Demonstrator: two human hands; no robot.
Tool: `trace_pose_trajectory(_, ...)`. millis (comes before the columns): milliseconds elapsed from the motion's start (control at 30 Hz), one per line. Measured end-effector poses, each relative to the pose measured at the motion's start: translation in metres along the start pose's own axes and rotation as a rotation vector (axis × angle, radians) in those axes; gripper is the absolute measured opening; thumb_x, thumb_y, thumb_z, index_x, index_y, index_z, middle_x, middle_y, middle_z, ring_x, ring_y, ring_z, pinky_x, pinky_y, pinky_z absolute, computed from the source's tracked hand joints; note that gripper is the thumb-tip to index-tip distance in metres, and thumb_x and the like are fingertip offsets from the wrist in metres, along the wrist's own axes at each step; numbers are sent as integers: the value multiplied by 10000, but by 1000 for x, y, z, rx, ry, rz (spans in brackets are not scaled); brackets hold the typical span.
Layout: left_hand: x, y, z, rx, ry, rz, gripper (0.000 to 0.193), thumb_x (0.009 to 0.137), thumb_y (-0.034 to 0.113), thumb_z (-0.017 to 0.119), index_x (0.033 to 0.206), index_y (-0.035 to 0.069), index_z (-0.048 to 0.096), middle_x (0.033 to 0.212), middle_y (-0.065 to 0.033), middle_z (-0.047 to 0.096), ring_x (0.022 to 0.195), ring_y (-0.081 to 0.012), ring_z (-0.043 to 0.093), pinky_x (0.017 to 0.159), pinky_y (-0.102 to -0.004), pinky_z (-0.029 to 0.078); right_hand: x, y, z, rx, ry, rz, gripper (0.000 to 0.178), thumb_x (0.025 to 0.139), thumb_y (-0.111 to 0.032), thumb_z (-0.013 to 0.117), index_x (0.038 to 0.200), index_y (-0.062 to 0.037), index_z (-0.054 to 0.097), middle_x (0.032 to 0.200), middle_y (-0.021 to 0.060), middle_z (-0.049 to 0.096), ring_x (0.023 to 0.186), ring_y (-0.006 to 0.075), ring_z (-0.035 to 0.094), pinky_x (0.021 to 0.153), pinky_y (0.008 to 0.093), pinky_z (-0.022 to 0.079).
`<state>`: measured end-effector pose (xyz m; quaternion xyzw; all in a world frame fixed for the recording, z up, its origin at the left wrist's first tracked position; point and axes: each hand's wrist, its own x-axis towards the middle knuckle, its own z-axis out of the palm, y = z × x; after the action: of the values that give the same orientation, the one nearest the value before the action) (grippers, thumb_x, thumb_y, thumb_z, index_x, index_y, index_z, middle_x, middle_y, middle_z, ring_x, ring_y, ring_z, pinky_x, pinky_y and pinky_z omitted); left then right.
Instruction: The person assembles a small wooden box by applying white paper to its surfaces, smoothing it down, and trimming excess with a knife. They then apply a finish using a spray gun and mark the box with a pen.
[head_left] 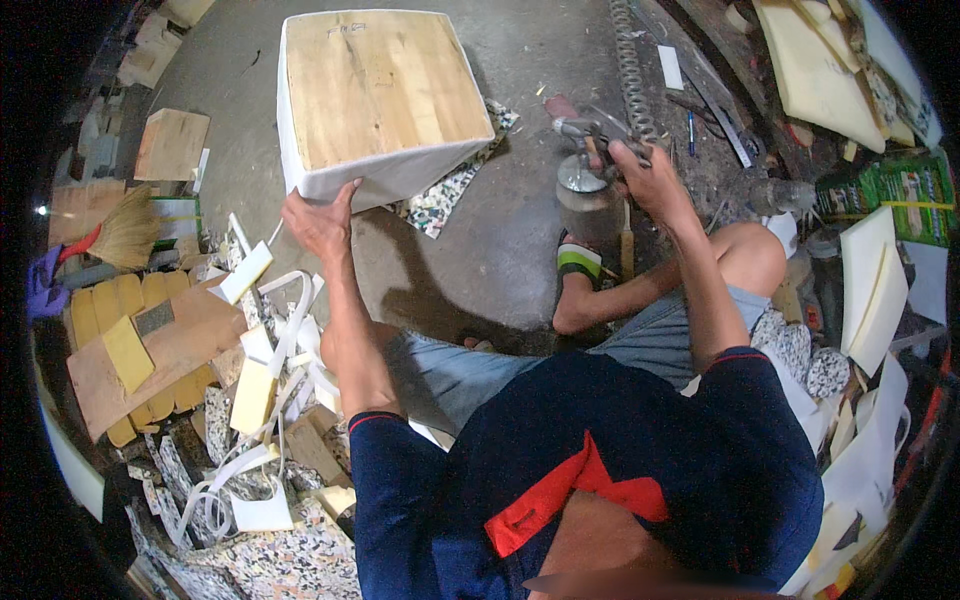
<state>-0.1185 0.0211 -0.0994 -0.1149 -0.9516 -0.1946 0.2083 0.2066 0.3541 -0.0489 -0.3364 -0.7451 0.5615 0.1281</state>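
A wooden box with white foam padding round its sides stands on the floor ahead of me, its bare plywood face up. My left hand grips its near left corner, the thumb against the padded front side and the other fingers mostly hidden. To the right of the box, my right hand is closed round the handle of a spray gun. A metal-lidded cup hangs below the gun, which points toward the box. Under the box's right side lies a speckled foam sheet.
Foam offcuts and strips are heaped at my left, near a straw broom and a wooden block. A coiled hose runs behind the spray gun. Foam sheets, a blue pen and green packages lie at right.
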Motion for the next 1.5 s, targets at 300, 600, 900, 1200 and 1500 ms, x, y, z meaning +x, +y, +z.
trace_pose_trajectory(300, 5, 41, 17, -155, 19, 49, 1127, 531, 474, 985, 1366, -84, 474, 1341, -283, 573, 1273, -423, 548, 1057, -470, 462, 118, 25, 37, -217, 40, -222, 468, 961, -503, 634, 1014, -54, 753, 844, 129, 744, 806, 267, 705, 773, 406, 533)
trace_pose_trajectory(600, 16, 4, 16, -207, -53, -183, 1080, 548, 474, 978, 1360, -36, 480, 1272, -289, 623, 1188, -438, 614, 990, -485, 498, 114, 32, 36, -114, -139, -128, 463, 989, -466, 614, 928, -21, 727, 820, 59, 721, 736, 158, 610, 719, 332, 498)
trace_pose_trajectory(900, 26, -15, 18, -316, 62, -223, 865, 575, 464, 965, 1215, 5, 606, 1137, -260, 699, 1090, -428, 666, 928, -488, 519, 65, -11, 22, 61, -92, 2, 466, 980, -472, 621, 921, -28, 751, 818, 51, 716, 728, 130, 584, 694, 308, 478)
trace_pose_trajectory(1200, -67, 7, 63, -504, 184, -460, 849, 626, 349, 966, 1243, -64, 555, 1163, -259, 631, 1085, -397, 615, 958, -476, 480, 72, -67, 35, -70, -30, -142, 443, 1003, -431, 611, 855, -31, 729, 717, 24, 637, 677, 123, 534, 644, 297, 438)
trace_pose_trajectory(1500, -162, 39, 91, -732, 167, -540, 560, 800, 191, 869, 1151, -72, 522, 1113, -261, 565, 1027, -383, 567, 882, -490, 456, 92, -83, 47, -246, -15, -297, 514, 1007, -483, 595, 882, -7, 745, 703, 55, 657, 692, 139, 559, 669, 318, 457)
